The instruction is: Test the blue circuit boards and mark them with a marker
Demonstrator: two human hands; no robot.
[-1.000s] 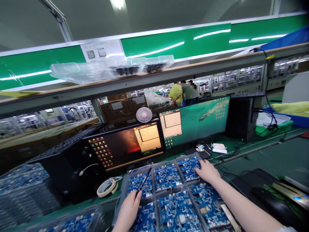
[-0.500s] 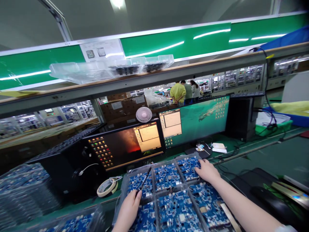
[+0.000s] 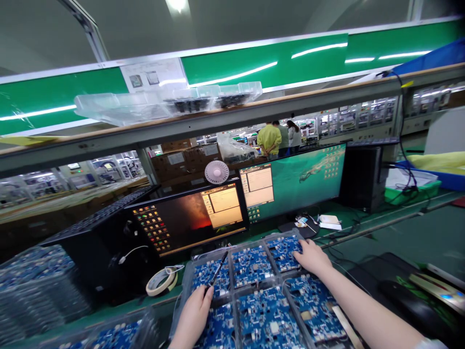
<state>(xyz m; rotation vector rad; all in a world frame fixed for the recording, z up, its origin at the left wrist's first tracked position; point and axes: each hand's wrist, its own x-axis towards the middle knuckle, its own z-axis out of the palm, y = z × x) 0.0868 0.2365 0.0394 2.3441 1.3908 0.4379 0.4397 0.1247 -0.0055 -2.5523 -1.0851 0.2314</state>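
A clear plastic tray (image 3: 189,277) holds several blue circuit boards (image 3: 250,265) in front of me. My left hand (image 3: 194,312) is closed around a thin black pen (image 3: 217,272), whose tip rests over the far-left board. My right hand (image 3: 310,256) lies on the far-right board (image 3: 281,252), fingers curled down onto its edge; whether it grips anything is hidden.
Two monitors (image 3: 189,218) (image 3: 294,179) stand behind the tray, with a small white fan (image 3: 217,172) between them. A tape roll (image 3: 160,282) lies left. Stacked board trays (image 3: 36,286) sit far left, a black PC tower (image 3: 363,177) right. People (image 3: 271,139) stand far behind.
Both hands hold still on the tray. The people in the background have shifted slightly.
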